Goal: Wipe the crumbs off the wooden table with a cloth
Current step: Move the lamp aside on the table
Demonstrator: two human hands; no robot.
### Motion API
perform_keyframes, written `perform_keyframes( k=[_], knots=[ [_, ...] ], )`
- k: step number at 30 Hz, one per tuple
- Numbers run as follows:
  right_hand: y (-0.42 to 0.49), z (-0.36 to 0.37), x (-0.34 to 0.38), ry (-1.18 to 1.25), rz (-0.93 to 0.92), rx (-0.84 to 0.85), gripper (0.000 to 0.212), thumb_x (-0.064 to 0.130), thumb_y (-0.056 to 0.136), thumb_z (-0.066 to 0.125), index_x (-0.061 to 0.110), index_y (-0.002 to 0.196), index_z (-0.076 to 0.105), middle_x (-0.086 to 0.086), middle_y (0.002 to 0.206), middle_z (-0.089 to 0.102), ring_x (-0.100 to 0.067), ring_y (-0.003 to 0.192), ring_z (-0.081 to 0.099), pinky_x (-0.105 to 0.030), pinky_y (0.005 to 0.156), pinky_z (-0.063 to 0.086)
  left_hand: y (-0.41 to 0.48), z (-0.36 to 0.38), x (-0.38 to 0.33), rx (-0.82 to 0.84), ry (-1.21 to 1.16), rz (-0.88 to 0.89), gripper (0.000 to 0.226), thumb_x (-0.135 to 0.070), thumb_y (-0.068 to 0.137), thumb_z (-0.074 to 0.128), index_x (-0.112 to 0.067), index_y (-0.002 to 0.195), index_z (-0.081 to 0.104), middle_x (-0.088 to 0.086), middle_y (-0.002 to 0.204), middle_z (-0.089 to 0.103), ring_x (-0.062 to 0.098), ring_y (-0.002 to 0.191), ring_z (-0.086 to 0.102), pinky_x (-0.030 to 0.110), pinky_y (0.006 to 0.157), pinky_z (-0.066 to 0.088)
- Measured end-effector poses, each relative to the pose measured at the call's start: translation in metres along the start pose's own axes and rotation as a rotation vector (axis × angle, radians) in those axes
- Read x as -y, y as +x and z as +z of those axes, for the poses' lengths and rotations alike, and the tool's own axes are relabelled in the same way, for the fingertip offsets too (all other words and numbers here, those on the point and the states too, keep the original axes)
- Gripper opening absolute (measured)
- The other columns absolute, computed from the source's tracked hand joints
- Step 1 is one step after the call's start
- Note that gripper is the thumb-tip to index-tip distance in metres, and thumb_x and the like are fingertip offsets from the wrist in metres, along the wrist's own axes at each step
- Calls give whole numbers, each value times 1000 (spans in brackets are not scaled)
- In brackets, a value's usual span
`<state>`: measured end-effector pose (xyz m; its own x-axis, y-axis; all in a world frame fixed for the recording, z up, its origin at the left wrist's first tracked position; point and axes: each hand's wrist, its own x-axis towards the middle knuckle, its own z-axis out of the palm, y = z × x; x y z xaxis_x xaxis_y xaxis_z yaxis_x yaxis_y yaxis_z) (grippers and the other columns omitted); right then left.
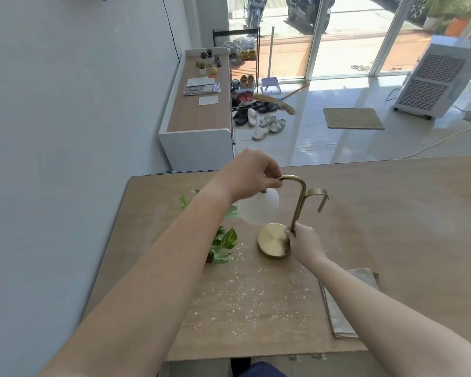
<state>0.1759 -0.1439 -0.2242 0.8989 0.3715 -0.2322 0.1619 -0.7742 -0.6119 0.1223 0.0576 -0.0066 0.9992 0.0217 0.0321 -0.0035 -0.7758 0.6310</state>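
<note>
While left hand (pixel 249 172) and right hand (pixel 305 243) grip the lamp (pixel 299 202), pale crumbs (pixel 242 297) speckle the table (pixel 392 213) beside a folded cloth (pixel 340 322).

matt wooden table (pixel 392 213), brushed brass-look metal lamp (pixel 272 239) with frosted shade (pixel 259 210), matt cloth (pixel 337 317).
</note>
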Motion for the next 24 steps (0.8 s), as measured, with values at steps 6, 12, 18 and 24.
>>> perform_keyframes(
  k=[6, 12, 18, 24],
  knots=[
    [45, -19, 24, 45, -8, -29, 23, 25, 110, 55, 11, 96, 67, -7, 95, 71, -30, 89, 66, -40, 75, 51, 38, -22, 8, -39, 8, 26, 8, -18, 93, 82, -16, 100, 85, -10, 84, 78, 9, 67, 75, 36, 80, 65],
    [102, -32, 45, 68, 6, -51, 21, 22, 111, 53, 11, 100, 67, -6, 95, 67, -29, 89, 62, -37, 77, 46, 87, -41, 22, -66, 22, 30, 5, -17, 95, 81, -18, 99, 84, -12, 85, 77, 6, 67, 75, 36, 82, 65],
    [154, -37, 50, 33, 1, -61, 22, 23, 111, 53, 10, 102, 68, -7, 95, 66, -30, 91, 61, -37, 75, 42, 129, -45, 42, -86, 30, 25, 7, -17, 94, 82, -15, 101, 84, -10, 88, 77, 8, 68, 75, 38, 84, 64],
    [182, -34, 45, 1, 4, -46, 21, 23, 111, 52, 12, 100, 67, -4, 95, 64, -30, 92, 61, -37, 76, 42, 151, -43, 58, -68, 25, 12, 8, -18, 95, 81, -16, 102, 84, -9, 89, 78, 9, 70, 76, 32, 82, 64]
  ],
)
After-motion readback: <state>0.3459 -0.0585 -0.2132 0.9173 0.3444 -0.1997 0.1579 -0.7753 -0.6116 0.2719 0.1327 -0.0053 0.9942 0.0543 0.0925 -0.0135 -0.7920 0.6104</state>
